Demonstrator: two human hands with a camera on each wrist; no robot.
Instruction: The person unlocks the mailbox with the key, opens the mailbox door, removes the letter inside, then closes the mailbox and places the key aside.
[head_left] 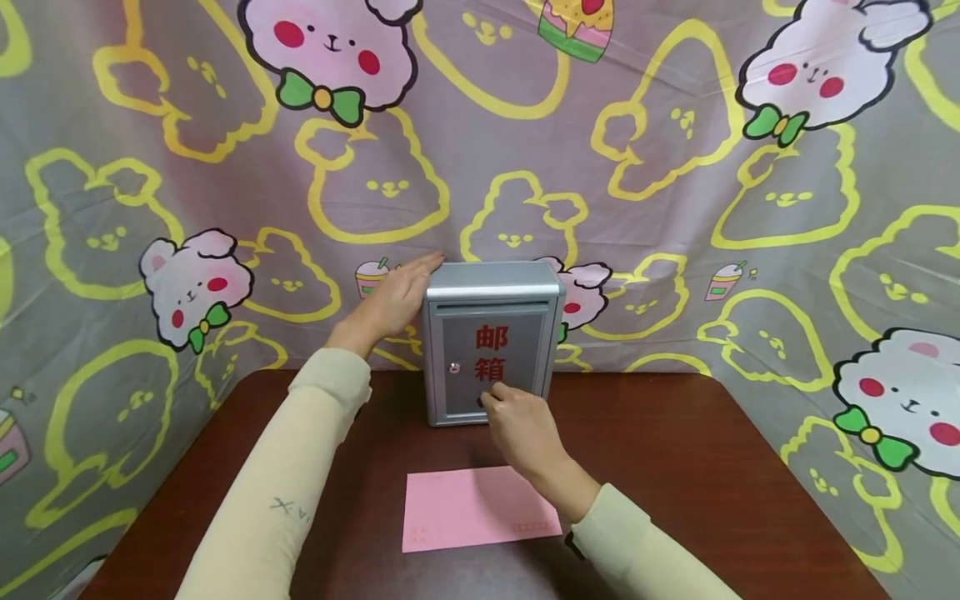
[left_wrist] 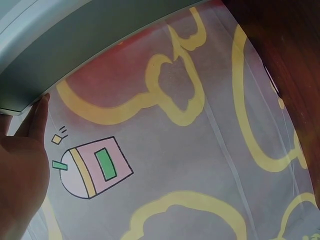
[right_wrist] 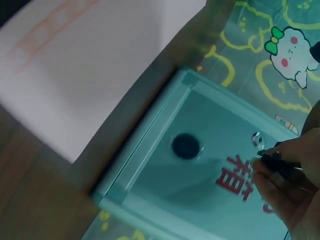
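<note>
A grey metal mailbox (head_left: 491,333) with red characters on its door stands upright on the table. My left hand (head_left: 401,292) rests against the box's upper left side with straight fingers; the left wrist view shows the fingertips (left_wrist: 42,102) at the box's edge. My right hand (head_left: 521,421) is in front of the lower door and pinches a small black key (right_wrist: 272,161), mostly hidden by the fingers. In the right wrist view the key is close to the door's silver lock (right_wrist: 257,140). A pink envelope (head_left: 465,508) lies flat in front of the box, under the right forearm.
The dark red-brown table (head_left: 660,467) extends to both sides of the box. Close behind the box hangs a patterned cloth (head_left: 645,225), which also runs along the left and right sides. A round dark hole (right_wrist: 186,146) shows low on the door.
</note>
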